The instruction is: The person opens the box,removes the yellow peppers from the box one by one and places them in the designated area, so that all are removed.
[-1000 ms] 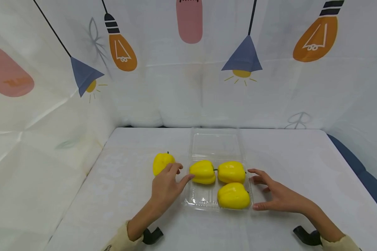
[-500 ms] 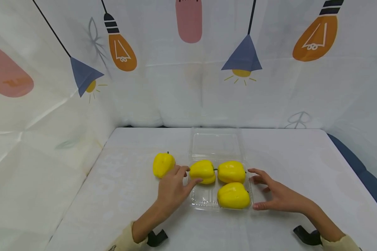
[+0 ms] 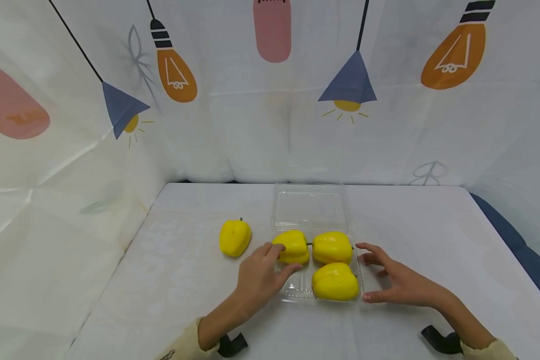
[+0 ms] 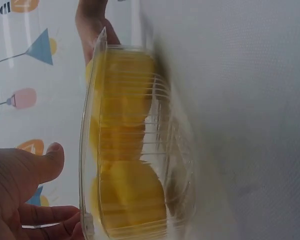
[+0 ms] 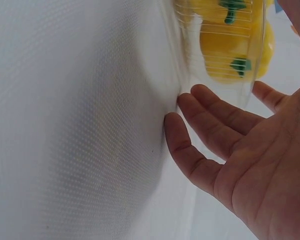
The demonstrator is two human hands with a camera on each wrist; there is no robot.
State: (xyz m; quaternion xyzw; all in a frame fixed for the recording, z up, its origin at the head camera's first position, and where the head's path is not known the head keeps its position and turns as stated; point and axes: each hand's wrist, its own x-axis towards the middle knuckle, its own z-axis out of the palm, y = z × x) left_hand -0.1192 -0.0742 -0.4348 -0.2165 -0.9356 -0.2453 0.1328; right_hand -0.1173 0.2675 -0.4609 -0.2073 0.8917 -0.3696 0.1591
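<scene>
A clear plastic clamshell box [image 3: 297, 291] lies unfolded on the table. It holds three yellow bell peppers: one back left [image 3: 297, 242], one back right [image 3: 332, 247] and one front right [image 3: 335, 281]. My left hand [image 3: 258, 275] is at the box's left side, fingers relaxed, thumb over the front left compartment; in the left wrist view its fingertips are right at the box rim [image 4: 83, 180]. Beside the right wall my right hand [image 3: 400, 285] is spread, nothing held. The right wrist view shows its fingers [image 5: 210, 120] low near the tabletop.
Another yellow bell pepper [image 3: 235, 238] sits on the white table [image 3: 184, 280], left of the box. The box's lid [image 3: 309, 205] lies flat at the back. Behind the table hangs a white sheet [image 3: 252, 130] printed with lamps.
My left hand has moved right and slightly toward me, from beside the loose pepper to the box's left edge. The box's front left corner has shifted right. My right hand stays put.
</scene>
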